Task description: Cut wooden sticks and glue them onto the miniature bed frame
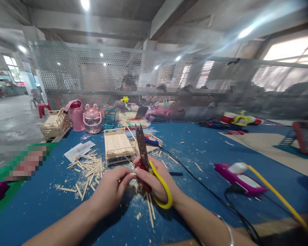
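My right hand [161, 181] is closed around scissors [143, 148] with yellow handle loops, their dark blades pointing up and away. A red item [145, 185], partly covered by the fingers, is in the same hand; its kind is unclear. Finger and thumb of my left hand [114, 188] pinch a small pale stick end [132, 174], right beside the right thumb. Just beyond the hands stands a small bed-like frame [119, 143] of wooden sticks. Cut sticks [89, 171] lie heaped to the left, and a few longer sticks [151, 208] lie beneath the right hand.
A blue glue gun [152, 141] trails a black cable across the blue table [195, 218]. To the right lies a purple power strip [242, 181] with a yellow cord. A pink flask [77, 116], a pink bottle [92, 118] and a perforated metal screen [105, 71] line the back.
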Tool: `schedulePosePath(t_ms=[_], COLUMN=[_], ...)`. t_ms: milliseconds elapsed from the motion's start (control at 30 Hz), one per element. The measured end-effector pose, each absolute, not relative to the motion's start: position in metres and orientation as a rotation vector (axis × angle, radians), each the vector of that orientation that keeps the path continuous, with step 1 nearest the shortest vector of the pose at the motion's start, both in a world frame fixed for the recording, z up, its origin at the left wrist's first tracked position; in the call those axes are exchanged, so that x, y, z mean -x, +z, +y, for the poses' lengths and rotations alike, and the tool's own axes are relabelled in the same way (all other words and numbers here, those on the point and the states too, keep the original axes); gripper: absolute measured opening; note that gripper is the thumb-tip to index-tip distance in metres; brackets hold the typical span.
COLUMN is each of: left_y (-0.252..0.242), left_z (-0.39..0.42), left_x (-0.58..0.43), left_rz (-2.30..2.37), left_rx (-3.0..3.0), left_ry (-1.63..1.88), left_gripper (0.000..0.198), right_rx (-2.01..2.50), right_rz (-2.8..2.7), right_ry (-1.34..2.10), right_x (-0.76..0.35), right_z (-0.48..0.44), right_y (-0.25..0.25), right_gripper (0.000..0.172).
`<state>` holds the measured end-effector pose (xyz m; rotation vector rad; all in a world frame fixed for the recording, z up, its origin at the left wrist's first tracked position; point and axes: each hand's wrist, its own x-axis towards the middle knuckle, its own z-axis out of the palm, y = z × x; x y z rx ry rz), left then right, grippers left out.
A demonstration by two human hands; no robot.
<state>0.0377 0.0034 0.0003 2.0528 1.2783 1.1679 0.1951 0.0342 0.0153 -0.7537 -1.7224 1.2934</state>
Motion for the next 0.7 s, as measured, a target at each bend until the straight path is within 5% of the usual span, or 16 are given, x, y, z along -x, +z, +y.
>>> schedulePosePath(t_ms=[433,700], left_y=[-0.003,0.0003], left_z=[0.0058,0.0076], left_x=[-0.0353,-0.0381], left_rz=[1.38,1.243], left_rx=[-1.98,-1.689], left_ry=[1.104,1.072], left_gripper=[0.016,0.039], right_rx=[0.861,0.834], right_rz=[-1.686,-1.869], right_ry=[1.116,0.95], right_x=[-0.1924,-0.1949], right_z=[0.0393,0.0381], right_y=[0.0163,0.0127], right_gripper=[0.031,0.026])
